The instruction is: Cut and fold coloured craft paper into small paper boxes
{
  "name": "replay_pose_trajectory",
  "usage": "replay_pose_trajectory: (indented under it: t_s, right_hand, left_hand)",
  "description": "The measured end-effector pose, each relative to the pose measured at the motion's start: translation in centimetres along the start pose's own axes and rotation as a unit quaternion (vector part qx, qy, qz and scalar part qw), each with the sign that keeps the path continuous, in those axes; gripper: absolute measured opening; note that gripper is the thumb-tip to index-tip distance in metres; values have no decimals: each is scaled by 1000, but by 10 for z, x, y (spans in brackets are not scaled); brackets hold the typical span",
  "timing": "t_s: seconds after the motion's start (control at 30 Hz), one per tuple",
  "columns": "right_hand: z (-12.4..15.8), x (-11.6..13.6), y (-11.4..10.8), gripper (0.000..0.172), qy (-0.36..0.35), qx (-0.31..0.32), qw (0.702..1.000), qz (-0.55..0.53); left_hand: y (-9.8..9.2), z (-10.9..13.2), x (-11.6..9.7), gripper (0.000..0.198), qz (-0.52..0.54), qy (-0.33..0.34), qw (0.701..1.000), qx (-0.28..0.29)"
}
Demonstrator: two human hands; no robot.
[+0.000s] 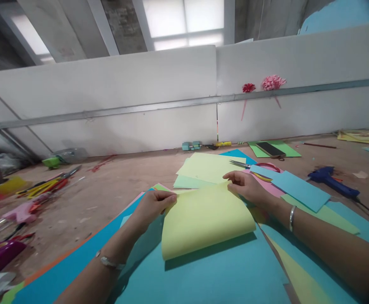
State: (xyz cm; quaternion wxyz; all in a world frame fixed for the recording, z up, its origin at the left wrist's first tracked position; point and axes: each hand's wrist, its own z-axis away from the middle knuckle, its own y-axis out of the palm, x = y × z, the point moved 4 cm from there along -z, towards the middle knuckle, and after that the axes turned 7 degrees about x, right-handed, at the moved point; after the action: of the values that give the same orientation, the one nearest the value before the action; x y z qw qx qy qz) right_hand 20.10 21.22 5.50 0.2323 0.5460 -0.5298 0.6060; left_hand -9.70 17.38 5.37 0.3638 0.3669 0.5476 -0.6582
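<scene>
A yellow sheet of paper [208, 221] is curved over between my two hands, its near edge lifted above a large light-blue sheet [228, 274]. My left hand [154, 207] pinches its far left corner between thumb and fingers. At the far right corner, my right hand [244, 185] pinches the same sheet with its fingertips. Just beyond lie flat pale yellow sheets [211, 164]. Close behind my right hand rest scissors [239, 164] with red handles, partly on pink paper.
Blue paper pieces [301, 190] and a blue glue gun [332, 179] with a cord lie to the right. A phone [270, 149] rests on green paper at the back. On the left are a pink glue gun [22, 212], several pliers-like tools [49, 185] and a purple object [2, 255].
</scene>
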Motion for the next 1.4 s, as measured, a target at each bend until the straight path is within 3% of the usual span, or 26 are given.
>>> replay_pose_trajectory:
  t_s: [0.43, 0.77, 1.0, 1.23, 1.4]
  right_hand:
    - [3, 9, 1, 28, 22, -16, 998, 49]
    - [3, 18, -2, 23, 44, 149, 970, 185]
    - [6, 14, 7, 17, 62, 153, 951, 262]
    - [8, 17, 12, 13, 63, 147, 939, 303]
    - [12, 28, 19, 13, 63, 176, 918, 350]
  left_hand:
    - [3, 5, -7, 39, -7, 1, 999, 48]
    - [4, 10, -2, 20, -47, -60, 985, 156]
    - [7, 7, 6, 16, -119, -38, 983, 136]
    - [8, 9, -1, 12, -182, -17, 976, 116]
    - [8, 17, -8, 10, -197, -12, 968, 155]
